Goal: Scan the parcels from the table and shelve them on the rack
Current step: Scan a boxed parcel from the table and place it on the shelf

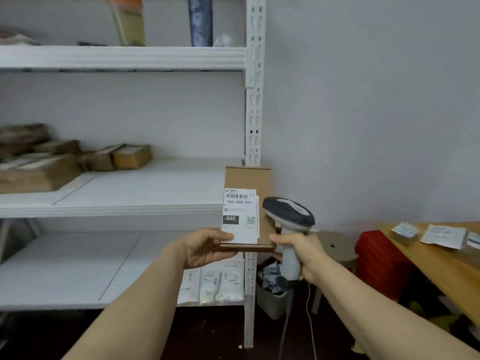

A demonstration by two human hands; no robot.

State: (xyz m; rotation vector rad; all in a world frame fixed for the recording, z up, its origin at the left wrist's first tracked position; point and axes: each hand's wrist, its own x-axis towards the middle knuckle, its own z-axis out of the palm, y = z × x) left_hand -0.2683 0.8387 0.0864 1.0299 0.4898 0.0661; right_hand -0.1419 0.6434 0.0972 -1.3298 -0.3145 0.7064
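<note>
A flat brown cardboard parcel (257, 179) with a white shipping label (240, 216) stands upright in front of the rack's right post. My left hand (205, 246) grips its lower left corner, thumb on the label. My right hand (302, 252) grips the handle of a grey and white barcode scanner (289, 211), whose head sits just right of the label; my right thumb touches the parcel's lower right edge. The white metal rack (122, 206) fills the left half of the view.
Several brown parcels (78, 159) lie on the middle shelf's left. White packets (220, 280) sit on the lower shelf. A wooden table (426, 263) with parcels (442, 236) is at right, beside a red box (376, 258), a round stool (335, 246) and a bin (272, 294).
</note>
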